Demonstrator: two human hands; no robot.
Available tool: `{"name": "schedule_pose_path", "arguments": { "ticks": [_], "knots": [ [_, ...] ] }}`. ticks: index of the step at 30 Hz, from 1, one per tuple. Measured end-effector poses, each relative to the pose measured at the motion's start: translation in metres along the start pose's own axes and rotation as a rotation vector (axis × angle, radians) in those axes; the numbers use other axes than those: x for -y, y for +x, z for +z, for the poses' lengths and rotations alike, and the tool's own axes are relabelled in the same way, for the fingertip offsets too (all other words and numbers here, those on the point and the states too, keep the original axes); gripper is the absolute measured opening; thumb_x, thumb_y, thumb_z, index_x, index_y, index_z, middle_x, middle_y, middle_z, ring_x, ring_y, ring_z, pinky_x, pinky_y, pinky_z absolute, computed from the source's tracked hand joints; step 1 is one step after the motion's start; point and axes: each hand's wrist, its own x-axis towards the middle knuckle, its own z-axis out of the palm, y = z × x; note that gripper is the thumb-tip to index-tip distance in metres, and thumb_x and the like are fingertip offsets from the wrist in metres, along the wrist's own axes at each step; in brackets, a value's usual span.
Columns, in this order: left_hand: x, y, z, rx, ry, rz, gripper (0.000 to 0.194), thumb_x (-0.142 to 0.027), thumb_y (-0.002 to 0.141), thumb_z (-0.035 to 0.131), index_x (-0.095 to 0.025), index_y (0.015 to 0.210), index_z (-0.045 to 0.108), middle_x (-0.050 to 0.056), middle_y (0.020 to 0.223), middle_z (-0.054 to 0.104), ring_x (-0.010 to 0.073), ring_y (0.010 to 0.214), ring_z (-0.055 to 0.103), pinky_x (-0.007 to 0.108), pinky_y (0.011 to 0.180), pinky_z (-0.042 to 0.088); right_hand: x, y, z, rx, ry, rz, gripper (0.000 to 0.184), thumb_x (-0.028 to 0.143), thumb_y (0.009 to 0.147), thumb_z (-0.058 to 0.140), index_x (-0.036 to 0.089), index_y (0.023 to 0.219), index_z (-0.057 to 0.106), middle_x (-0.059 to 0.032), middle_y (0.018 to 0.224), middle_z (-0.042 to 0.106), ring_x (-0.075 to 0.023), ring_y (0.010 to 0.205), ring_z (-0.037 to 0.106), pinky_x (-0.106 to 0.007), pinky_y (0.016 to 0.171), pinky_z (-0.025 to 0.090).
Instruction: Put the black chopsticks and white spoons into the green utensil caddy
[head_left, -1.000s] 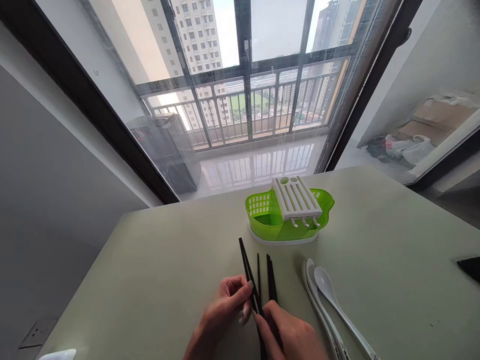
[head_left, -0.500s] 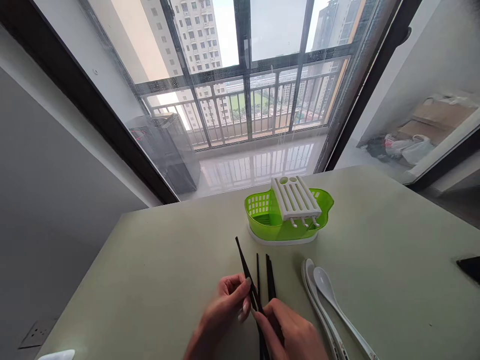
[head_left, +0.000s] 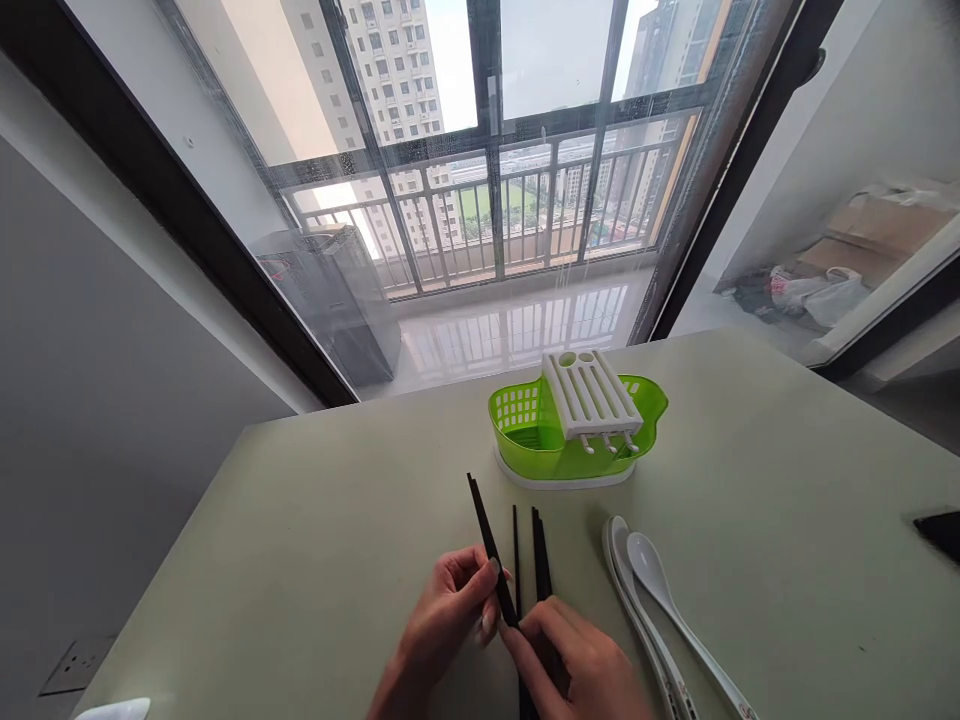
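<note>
A pair of black chopsticks slants up and to the left, its tips side by side above the table. My left hand pinches the pair around its middle between thumb and fingers. At the lower end, my right hand closes thumb and fingers on the same chopsticks. More black chopsticks lie on the table just beyond and partly under my right hand, along with a single thin chopstick. Several white long-handled spoons rest to the right of my right hand.
Behind the chopsticks stands a green basket with a white slotted rack and small hooks. The pale table reaches to a glass door with a balcony beyond. A dark object sits at the right edge.
The two held chopsticks have come together, from crossed to lying side by side. Both hands stay in nearly the same place. The basket and spoons have not moved.
</note>
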Motion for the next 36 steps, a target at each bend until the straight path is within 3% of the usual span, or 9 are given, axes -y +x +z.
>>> {"name": "schedule_pose_path", "arguments": {
  "ticks": [14, 19, 23, 26, 36],
  "knots": [
    [0.002, -0.001, -0.002, 0.000, 0.038, 0.013, 0.052, -0.064, 0.077, 0.076, -0.017, 0.069, 0.056, -0.006, 0.043, 0.051, 0.0054, 0.037, 0.037, 0.020, 0.047, 0.034, 0.003, 0.001, -0.002, -0.007, 0.052, 0.041, 0.050, 0.056, 0.103, 0.043, 0.023, 0.069, 0.059, 0.0026, 0.061, 0.058, -0.0094, 0.047, 0.053, -0.020, 0.045, 0.037],
    [0.005, -0.001, -0.004, -0.014, 0.056, 0.026, 0.052, -0.064, 0.075, 0.078, -0.017, 0.068, 0.058, -0.006, 0.042, 0.047, 0.0062, 0.039, 0.036, 0.021, 0.046, 0.029, 0.002, 0.001, -0.003, 0.019, 0.067, 0.046, 0.048, 0.053, 0.103, 0.046, 0.022, 0.069, 0.060, 0.0030, 0.062, 0.058, -0.0095, 0.048, 0.054, -0.020, 0.047, 0.038],
    [-0.001, -0.002, -0.001, -0.059, 0.054, 0.033, 0.053, -0.061, 0.069, 0.083, -0.015, 0.061, 0.057, -0.006, 0.055, 0.046, 0.0045, 0.046, 0.031, 0.021, 0.047, 0.023, 0.001, 0.001, -0.004, 0.023, 0.054, 0.042, 0.046, 0.052, 0.102, 0.047, 0.022, 0.069, 0.059, 0.0035, 0.062, 0.057, -0.0094, 0.049, 0.055, -0.020, 0.049, 0.038],
    [-0.007, -0.002, 0.002, -0.069, 0.089, 0.091, 0.051, -0.055, 0.068, 0.086, -0.014, 0.057, 0.058, -0.003, 0.067, 0.048, 0.0062, 0.056, 0.036, 0.021, 0.053, 0.027, 0.001, 0.001, -0.004, 0.022, 0.049, 0.026, 0.045, 0.051, 0.103, 0.047, 0.022, 0.070, 0.059, 0.0034, 0.063, 0.057, -0.0095, 0.050, 0.055, -0.020, 0.049, 0.039],
    [-0.004, -0.002, 0.000, -0.067, 0.101, 0.120, 0.051, -0.057, 0.070, 0.084, -0.013, 0.056, 0.062, -0.003, 0.067, 0.044, 0.0082, 0.060, 0.036, 0.023, 0.056, 0.027, 0.001, 0.002, -0.003, 0.013, 0.059, 0.011, 0.045, 0.051, 0.103, 0.047, 0.022, 0.070, 0.058, 0.0035, 0.062, 0.058, -0.0090, 0.049, 0.054, -0.019, 0.049, 0.037]
  ]
}}
